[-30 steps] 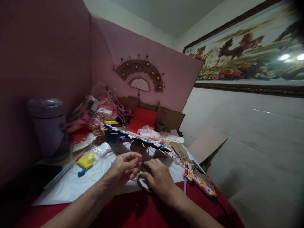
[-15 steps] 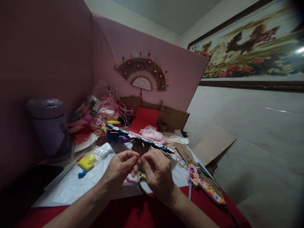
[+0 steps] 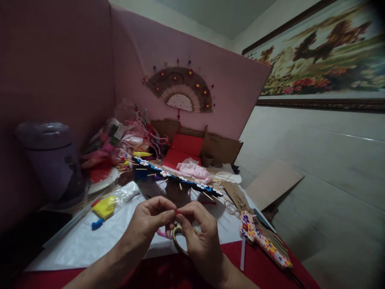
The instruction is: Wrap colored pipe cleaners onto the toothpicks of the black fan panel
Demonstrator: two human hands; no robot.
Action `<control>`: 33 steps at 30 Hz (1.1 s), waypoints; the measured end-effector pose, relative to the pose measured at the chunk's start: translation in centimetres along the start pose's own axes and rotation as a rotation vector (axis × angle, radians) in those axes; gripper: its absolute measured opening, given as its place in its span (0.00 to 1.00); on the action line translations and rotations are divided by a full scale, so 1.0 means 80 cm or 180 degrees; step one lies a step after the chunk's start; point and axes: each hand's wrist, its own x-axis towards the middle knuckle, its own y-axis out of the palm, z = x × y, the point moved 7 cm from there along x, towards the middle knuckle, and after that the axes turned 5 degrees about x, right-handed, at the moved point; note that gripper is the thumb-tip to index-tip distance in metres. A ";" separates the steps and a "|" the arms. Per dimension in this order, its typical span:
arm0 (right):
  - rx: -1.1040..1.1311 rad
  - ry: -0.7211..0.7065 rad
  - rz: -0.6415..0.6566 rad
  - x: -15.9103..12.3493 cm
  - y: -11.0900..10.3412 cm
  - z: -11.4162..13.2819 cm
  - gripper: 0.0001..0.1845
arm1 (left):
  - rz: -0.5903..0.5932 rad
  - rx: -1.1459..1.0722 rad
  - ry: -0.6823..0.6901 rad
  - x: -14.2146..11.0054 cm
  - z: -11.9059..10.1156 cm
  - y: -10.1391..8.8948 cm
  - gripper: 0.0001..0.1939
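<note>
My left hand (image 3: 150,220) and my right hand (image 3: 201,230) meet at the fingertips, both closed in a pinch. Between them shows a tiny red piece (image 3: 177,212), mostly hidden by the fingers; its material is hard to make out. Beneath the hands lie scissors (image 3: 177,237) with bronze-coloured handles, partly covered by my right hand. Something pink (image 3: 162,233) peeks out beside my left fingers. Just beyond the hands stretches a black strip-like piece (image 3: 177,179) with white and blue flowers and thin sticks poking out along its edge.
A flower-patterned glue gun (image 3: 263,239) rests on cardboard at right. Yellow and blue clay (image 3: 104,208) in plastic lies on white paper at left, near a lidded purple container (image 3: 54,164). Behind stand red card (image 3: 183,150) and a decorated fan (image 3: 180,90) on the pink panel.
The hands stay pinched together, with the red piece now a little more visible between the fingertips. The camera view has shifted slightly.
</note>
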 end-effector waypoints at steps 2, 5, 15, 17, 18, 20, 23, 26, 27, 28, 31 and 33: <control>-0.0022 0.0086 -0.0011 0.000 0.001 0.000 0.04 | 0.0016 -0.0040 -0.0035 0.000 0.003 0.000 0.12; -0.0100 0.0065 -0.0049 -0.002 0.002 0.001 0.04 | 0.0080 -0.0133 -0.0045 0.000 0.006 0.002 0.11; -0.0223 -0.0243 -0.0077 -0.004 0.003 0.003 0.03 | -0.0007 -0.0363 -0.0240 -0.003 0.002 0.002 0.10; -0.0252 -0.0310 -0.0078 -0.005 0.003 0.004 0.03 | -0.0013 -0.0294 -0.0234 -0.002 0.004 -0.001 0.11; -0.0280 -0.0352 -0.0067 -0.006 0.004 0.004 0.03 | -0.0018 -0.0261 -0.0233 -0.001 0.005 -0.002 0.11; -0.0338 -0.0425 -0.0045 -0.007 0.005 0.004 0.04 | -0.0027 -0.0224 -0.0227 0.000 0.008 -0.005 0.11; -0.0412 -0.0488 -0.0011 -0.009 0.008 0.001 0.05 | -0.0047 -0.0230 -0.0220 0.002 0.012 -0.008 0.11; -0.0465 -0.0545 0.0078 -0.010 0.011 -0.002 0.06 | -0.0044 -0.0211 -0.0219 0.003 0.014 -0.009 0.10; -0.0468 -0.0556 0.0100 -0.010 0.011 -0.002 0.06 | -0.0039 -0.0216 -0.0221 0.003 0.014 -0.009 0.10; -0.0457 -0.0564 0.0103 -0.010 0.012 -0.002 0.07 | -0.0034 -0.0234 -0.0228 0.003 0.014 -0.008 0.10; -0.0397 -0.0619 0.0017 -0.010 0.009 -0.001 0.07 | -0.0030 -0.0363 -0.0235 0.003 0.012 -0.006 0.10; -0.0378 -0.0653 -0.0039 -0.010 0.008 -0.001 0.07 | -0.0039 -0.0421 -0.0247 0.002 0.011 -0.004 0.11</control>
